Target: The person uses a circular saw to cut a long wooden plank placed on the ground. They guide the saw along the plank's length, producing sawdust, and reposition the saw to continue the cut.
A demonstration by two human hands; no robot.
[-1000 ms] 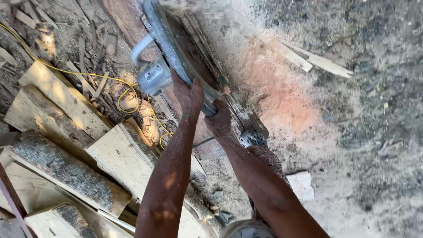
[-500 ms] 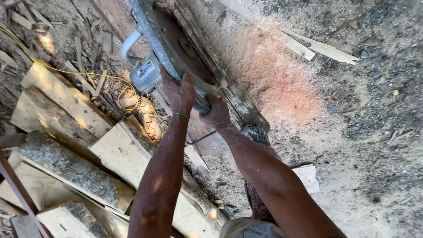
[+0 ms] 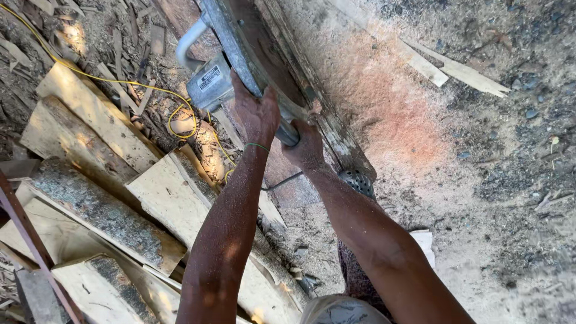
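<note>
Both hands (image 3: 282, 129) gripping diagonally slanted saw (image 3: 252, 54)

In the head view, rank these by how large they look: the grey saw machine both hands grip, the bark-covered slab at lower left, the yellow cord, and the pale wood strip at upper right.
1. Grey saw machine, gripped by left hand and right hand.
2. Bark-covered slab; it lies nearer the camera's lower edge, so this ranking is unsure.
3. Pale wood strip.
4. Yellow cord: long, but thinnest.

View: one head-worn camera, no second view to share the scene.
Facing: steeply down along both forearms.
Nearness: close; the left hand (image 3: 257, 114) and right hand (image 3: 307, 147) sit mid-frame.
Edges: wood offcuts (image 3: 96, 156) left, sawdust-covered ground (image 3: 480, 180) right.
</note>
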